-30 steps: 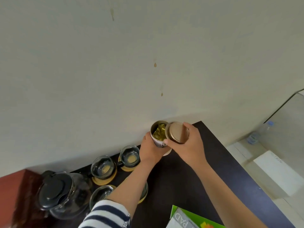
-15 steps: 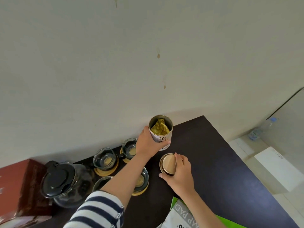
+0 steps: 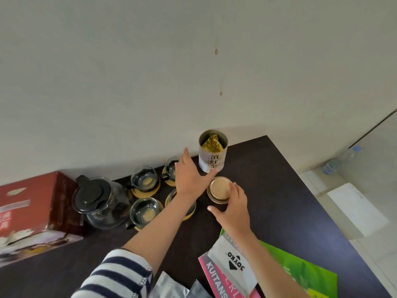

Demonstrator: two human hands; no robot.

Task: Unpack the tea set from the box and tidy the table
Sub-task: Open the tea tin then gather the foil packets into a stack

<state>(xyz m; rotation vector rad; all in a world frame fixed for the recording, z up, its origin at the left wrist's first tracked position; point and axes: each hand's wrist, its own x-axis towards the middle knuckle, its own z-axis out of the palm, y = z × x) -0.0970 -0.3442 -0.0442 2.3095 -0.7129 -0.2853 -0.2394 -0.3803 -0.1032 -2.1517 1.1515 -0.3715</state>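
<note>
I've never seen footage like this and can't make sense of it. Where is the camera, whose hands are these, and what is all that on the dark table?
There is no machine here: a person wears a wide-angle camera on the head, so you look forward and down along their own arms. The dark table stands against a pale wall. The left hand, with a striped sleeve, is open beside an uncapped tea tin with a gold foil bag inside; whether it touches the tin is hard to tell. The right hand rests its fingers on the tin's round lid, which lies flat on the table. To the left are four glass cups on round coasters, a glass teapot with a black lid, and a red box. Paper pads lie near the front edge.
</note>
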